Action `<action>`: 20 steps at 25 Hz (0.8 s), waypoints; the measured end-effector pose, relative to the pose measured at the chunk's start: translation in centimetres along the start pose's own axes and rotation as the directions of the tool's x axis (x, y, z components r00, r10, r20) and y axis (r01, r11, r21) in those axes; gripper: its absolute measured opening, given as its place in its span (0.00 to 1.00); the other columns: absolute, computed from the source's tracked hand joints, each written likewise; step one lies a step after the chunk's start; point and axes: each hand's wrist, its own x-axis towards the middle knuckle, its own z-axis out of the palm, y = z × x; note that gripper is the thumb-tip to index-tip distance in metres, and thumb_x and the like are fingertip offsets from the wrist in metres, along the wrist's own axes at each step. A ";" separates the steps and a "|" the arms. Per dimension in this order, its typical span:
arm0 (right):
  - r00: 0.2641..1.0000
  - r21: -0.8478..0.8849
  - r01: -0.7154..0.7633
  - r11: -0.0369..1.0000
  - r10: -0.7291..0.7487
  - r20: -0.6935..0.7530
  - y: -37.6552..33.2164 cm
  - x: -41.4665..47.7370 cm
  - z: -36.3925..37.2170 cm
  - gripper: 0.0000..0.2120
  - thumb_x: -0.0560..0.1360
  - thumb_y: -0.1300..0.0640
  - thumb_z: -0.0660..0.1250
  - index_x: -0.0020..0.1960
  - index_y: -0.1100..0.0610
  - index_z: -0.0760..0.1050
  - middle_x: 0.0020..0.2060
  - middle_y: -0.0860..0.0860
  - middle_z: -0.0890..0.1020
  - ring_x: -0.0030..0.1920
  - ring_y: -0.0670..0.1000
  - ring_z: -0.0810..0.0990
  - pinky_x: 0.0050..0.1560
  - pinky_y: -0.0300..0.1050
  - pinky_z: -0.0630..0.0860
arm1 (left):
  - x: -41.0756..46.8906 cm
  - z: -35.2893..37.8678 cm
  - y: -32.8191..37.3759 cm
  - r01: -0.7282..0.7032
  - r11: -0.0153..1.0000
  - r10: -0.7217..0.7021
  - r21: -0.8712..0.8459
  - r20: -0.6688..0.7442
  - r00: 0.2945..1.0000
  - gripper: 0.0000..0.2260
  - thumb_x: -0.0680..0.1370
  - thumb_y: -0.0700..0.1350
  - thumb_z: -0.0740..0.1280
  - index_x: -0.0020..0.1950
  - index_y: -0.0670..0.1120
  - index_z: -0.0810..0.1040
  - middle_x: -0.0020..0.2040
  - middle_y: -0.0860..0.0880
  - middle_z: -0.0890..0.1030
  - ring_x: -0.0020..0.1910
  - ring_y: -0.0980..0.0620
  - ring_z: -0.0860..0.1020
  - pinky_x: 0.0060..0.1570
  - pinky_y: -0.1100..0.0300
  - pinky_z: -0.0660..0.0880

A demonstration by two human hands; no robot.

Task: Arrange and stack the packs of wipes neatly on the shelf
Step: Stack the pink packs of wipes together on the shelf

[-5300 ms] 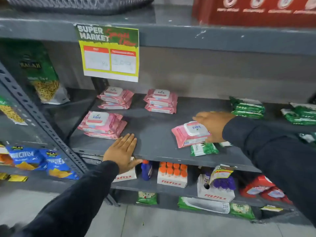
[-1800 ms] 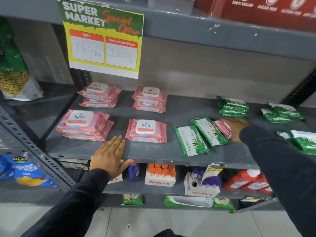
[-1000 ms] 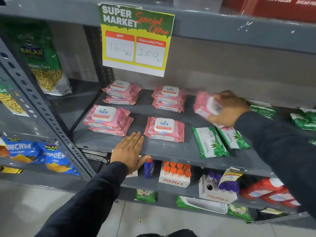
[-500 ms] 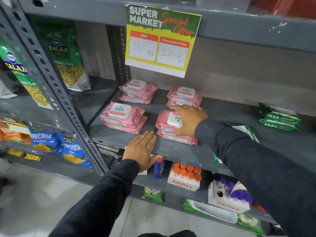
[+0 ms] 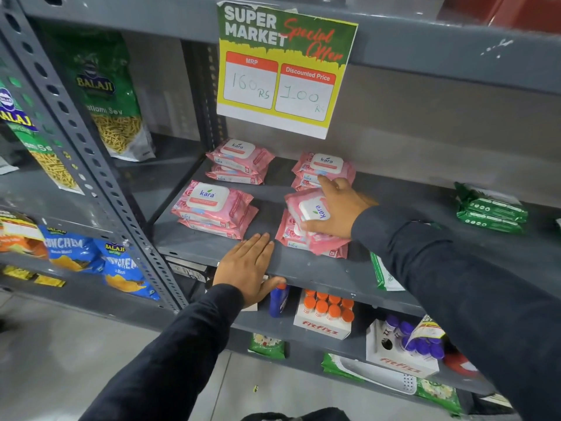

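On the grey shelf (image 5: 303, 270) lie pink Kara wipe packs in piles: back left (image 5: 239, 161), back right (image 5: 326, 168) and front left (image 5: 212, 209). At the front right, my right hand (image 5: 340, 212) grips a pink pack (image 5: 306, 208), tilted and turned sideways, on top of another pink pack (image 5: 296, 241). My left hand (image 5: 247, 267) lies flat on the shelf's front edge, fingers together, holding nothing. A green wipe pack (image 5: 384, 273) peeks out under my right sleeve. Two green packs (image 5: 490, 209) sit stacked at the far right.
A yellow and green price sign (image 5: 283, 69) hangs from the shelf above. A perforated grey upright (image 5: 91, 165) stands left, with snack bags (image 5: 104, 95) beyond it. Below are bottle boxes (image 5: 324, 319) and a blue bottle (image 5: 279, 300).
My right hand carried a pink pack from the right side over to the front right pack and set it on top. It now holds that pack turned sideways. The left hand stayed put.
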 end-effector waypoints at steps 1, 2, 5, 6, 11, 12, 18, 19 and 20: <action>0.999 -0.009 -0.042 0.999 0.042 -0.016 -0.3 0.0 0.2 0.50 0.62 0.24 0.58 0.75 0.47 0.45 0.73 0.55 0.59 0.64 0.62 0.71 0.54 0.55 0.74 | 0.0 0.0 0.0 -0.001 1.000 0.001 -0.001 0.000 1.000 0.37 0.74 0.67 0.51 0.70 0.40 0.66 0.70 0.41 0.69 0.69 0.42 0.67 0.68 0.46 0.64; 0.997 -0.002 -0.069 0.998 0.069 -0.033 -0.6 0.1 0.1 0.47 0.65 0.24 0.54 0.75 0.47 0.45 0.74 0.56 0.57 0.64 0.62 0.71 0.55 0.56 0.74 | 0.0 0.0 0.0 0.000 1.000 0.000 0.001 0.003 1.000 0.37 0.74 0.67 0.50 0.70 0.40 0.65 0.71 0.41 0.69 0.70 0.43 0.66 0.69 0.47 0.64; 1.000 -0.057 0.008 0.998 -0.006 0.028 -0.4 0.4 -1.5 0.37 0.70 0.38 0.60 0.74 0.44 0.50 0.76 0.52 0.52 0.71 0.63 0.63 0.64 0.60 0.67 | 0.0 0.0 -0.1 0.003 1.000 -0.003 0.015 0.009 1.000 0.38 0.74 0.68 0.48 0.72 0.41 0.62 0.73 0.42 0.66 0.72 0.44 0.63 0.70 0.48 0.61; 0.992 -0.139 0.078 0.987 -0.062 0.113 -0.3 0.3 -2.1 0.39 0.67 0.41 0.64 0.73 0.40 0.51 0.77 0.49 0.50 0.73 0.62 0.57 0.67 0.63 0.61 | 0.1 0.1 -0.1 0.004 1.000 -0.005 0.019 0.014 1.000 0.38 0.74 0.69 0.48 0.72 0.42 0.61 0.73 0.42 0.65 0.72 0.44 0.62 0.71 0.48 0.60; 0.959 -0.271 0.253 0.929 -0.203 0.199 0.1 -0.1 -2.8 0.41 0.65 0.48 0.72 0.72 0.37 0.55 0.73 0.43 0.62 0.73 0.57 0.53 0.70 0.64 0.53 | 0.1 0.3 -0.2 0.007 0.999 -0.008 0.031 0.017 1.000 0.39 0.73 0.69 0.46 0.72 0.42 0.60 0.74 0.43 0.64 0.73 0.44 0.61 0.72 0.49 0.58; 0.962 -0.260 0.259 0.930 -0.223 0.158 0.3 -0.1 -3.0 0.39 0.64 0.45 0.72 0.70 0.38 0.58 0.71 0.45 0.65 0.72 0.56 0.57 0.69 0.63 0.55 | 0.1 0.3 -0.2 0.007 1.000 -0.007 0.030 0.015 1.000 0.38 0.73 0.69 0.46 0.72 0.42 0.61 0.73 0.42 0.64 0.72 0.44 0.61 0.71 0.49 0.58; 0.996 -0.311 0.091 0.946 -0.082 0.042 1.3 -0.6 -2.0 0.48 0.51 0.19 0.60 0.61 0.49 0.67 0.58 0.49 0.76 0.59 0.55 0.73 0.66 0.61 0.60 | 0.1 0.4 -0.3 -0.001 0.999 0.000 0.033 0.007 1.000 0.38 0.74 0.69 0.47 0.72 0.42 0.61 0.73 0.42 0.64 0.72 0.44 0.62 0.71 0.49 0.58; 0.999 -0.280 0.045 0.959 -0.041 0.022 1.1 -0.7 -1.4 0.49 0.51 0.18 0.58 0.61 0.50 0.66 0.56 0.49 0.77 0.56 0.56 0.75 0.66 0.62 0.61 | 0.0 0.4 -0.4 -0.001 0.999 0.001 0.037 0.007 1.000 0.38 0.74 0.69 0.47 0.72 0.42 0.61 0.73 0.42 0.65 0.72 0.44 0.62 0.71 0.49 0.58; 1.000 -0.253 0.013 0.967 -0.012 0.003 1.0 -0.8 -1.0 0.49 0.52 0.18 0.57 0.62 0.50 0.65 0.55 0.50 0.78 0.54 0.56 0.76 0.66 0.63 0.62 | 0.1 0.4 -0.3 -0.001 0.999 0.001 0.041 0.007 1.000 0.38 0.74 0.69 0.47 0.72 0.42 0.61 0.73 0.43 0.65 0.72 0.45 0.62 0.71 0.49 0.58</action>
